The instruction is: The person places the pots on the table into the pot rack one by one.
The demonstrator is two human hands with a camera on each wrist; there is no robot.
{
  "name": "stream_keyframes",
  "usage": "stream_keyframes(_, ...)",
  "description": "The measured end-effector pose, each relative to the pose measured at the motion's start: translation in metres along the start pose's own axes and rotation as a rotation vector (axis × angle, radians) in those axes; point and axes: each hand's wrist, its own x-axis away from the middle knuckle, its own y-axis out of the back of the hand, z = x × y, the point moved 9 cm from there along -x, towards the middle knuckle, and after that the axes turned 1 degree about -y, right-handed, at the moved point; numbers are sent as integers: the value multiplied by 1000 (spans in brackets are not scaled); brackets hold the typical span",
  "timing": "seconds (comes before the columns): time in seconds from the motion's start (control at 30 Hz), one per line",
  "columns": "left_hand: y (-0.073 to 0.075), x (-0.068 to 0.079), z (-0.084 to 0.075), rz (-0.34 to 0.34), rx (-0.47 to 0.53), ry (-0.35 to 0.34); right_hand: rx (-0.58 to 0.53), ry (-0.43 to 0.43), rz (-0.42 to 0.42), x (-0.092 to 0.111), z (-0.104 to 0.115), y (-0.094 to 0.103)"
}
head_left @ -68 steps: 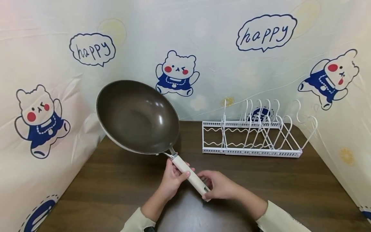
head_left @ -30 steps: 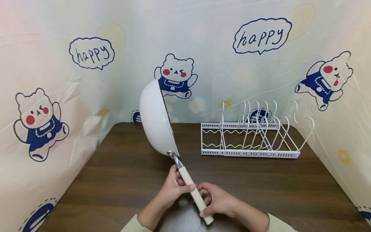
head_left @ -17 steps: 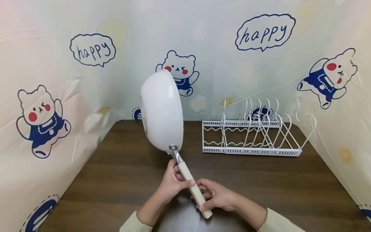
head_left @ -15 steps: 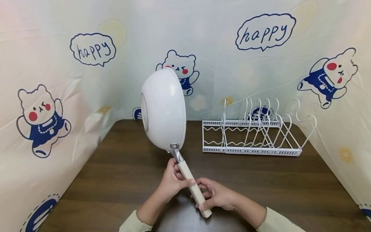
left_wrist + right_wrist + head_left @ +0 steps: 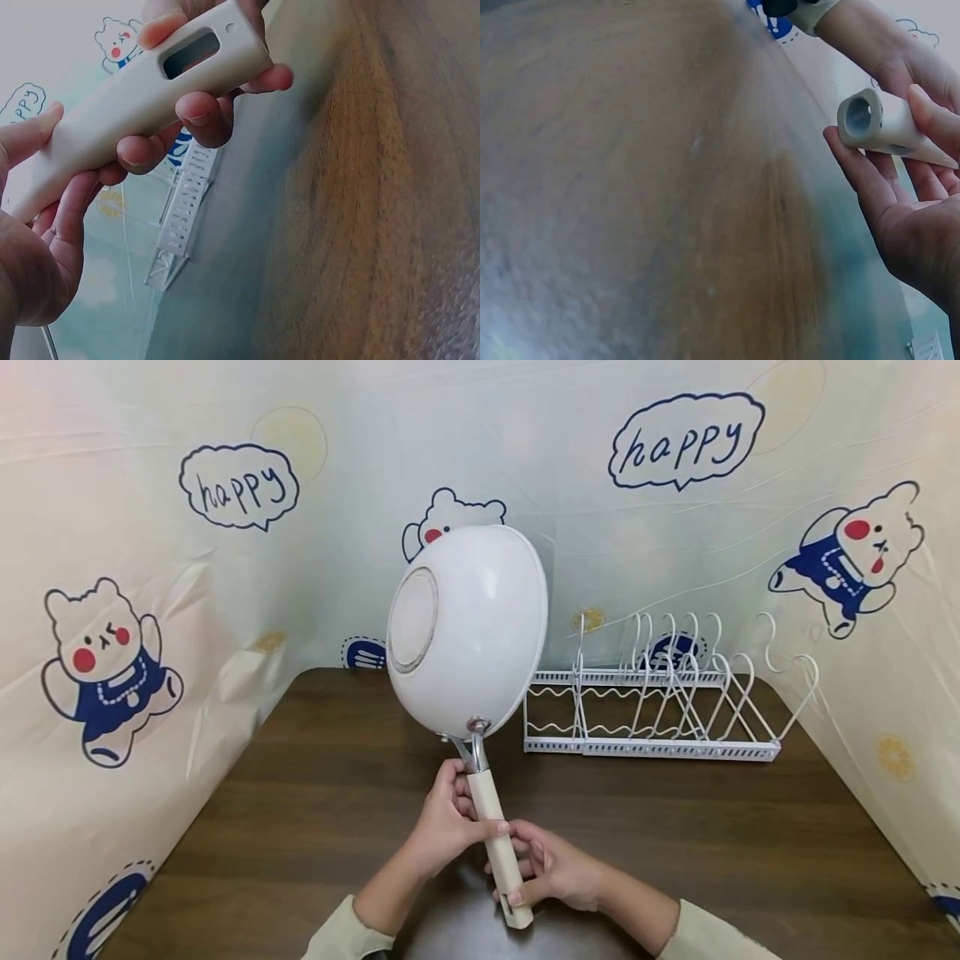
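A white wok (image 5: 468, 631) is held up over the table, its pale round underside turned towards me. Its cream handle (image 5: 497, 843) slants down to both hands. My left hand (image 5: 446, 827) grips the upper part of the handle (image 5: 135, 101), thumb across it. My right hand (image 5: 551, 872) holds the lower end, fingers curled round it near the hanging slot (image 5: 191, 52). In the right wrist view the hollow handle end (image 5: 870, 120) lies against my right fingers (image 5: 862, 172).
A white wire pan rack (image 5: 652, 697) with several dividers stands on the dark wooden table (image 5: 315, 827) at the back right. Printed plastic sheets with bears and "happy" bubbles (image 5: 686, 439) wall the table on three sides.
The wok has turned over from showing its dark inside to showing its white bottom, and has swung right towards the rack. Both hands have kept their hold on the handle.
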Motion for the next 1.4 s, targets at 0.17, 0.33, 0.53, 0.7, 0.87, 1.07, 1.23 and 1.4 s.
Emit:
stream_keyframes(0.17,-7,-1,0,36,-45,-5,-25,-11,-7,4,-5,0)
stream_keyframes(0.33,-16,-1,-1,74,-70,-20,-11,17,-4,12,-5,1)
stream_keyframes(0.53,-27,-4,-5,108,-131,-24,25,50,-6,22,-3,5)
stream_keyframes(0.7,-36,-9,-8,123,-179,-33,13,85,-2,29,0,8)
stream_keyframes(0.87,-45,-15,-12,146,-216,-51,0,142,21,35,6,8)
stream_keyframes(1.07,-57,-20,-17,190,-275,-85,17,168,6,42,7,13)
stream_keyframes(1.23,-67,-26,-21,200,-306,-125,27,178,-12,48,10,18)
stream_keyframes(1.4,-77,-29,-27,201,-315,-137,8,229,20,55,17,18)
